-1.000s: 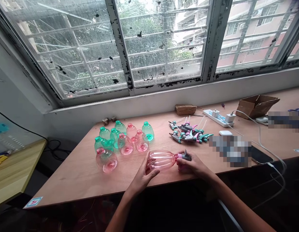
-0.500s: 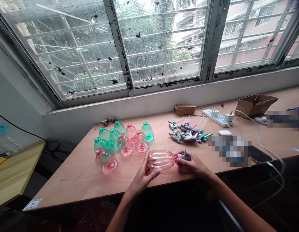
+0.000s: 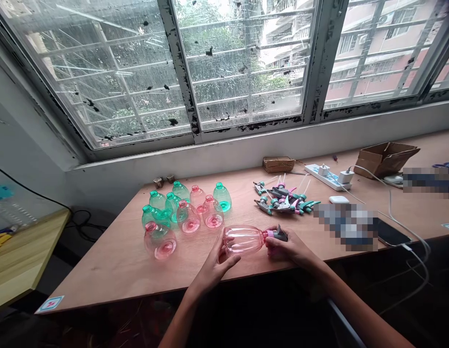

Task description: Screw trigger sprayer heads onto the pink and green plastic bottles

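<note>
A clear pink plastic bottle (image 3: 244, 239) lies on its side just above the front edge of the wooden table (image 3: 115, 261). My left hand (image 3: 215, 266) cups its wide base, fingers curled round it. At the bottle's neck my right hand (image 3: 290, 249) is closed round a grey and pink spray head (image 3: 278, 235). Left of the hands stand several empty pink and green bottles (image 3: 181, 212). Behind the right hand lies a pile of loose spray heads (image 3: 284, 199) with their tubes.
A white power strip (image 3: 328, 176) with chargers and cables lies at the back right, near an open cardboard box (image 3: 386, 157) and a small brown box (image 3: 278, 164). A phone (image 3: 391, 233) lies near the front edge. A second, lower table (image 3: 24, 256) stands left.
</note>
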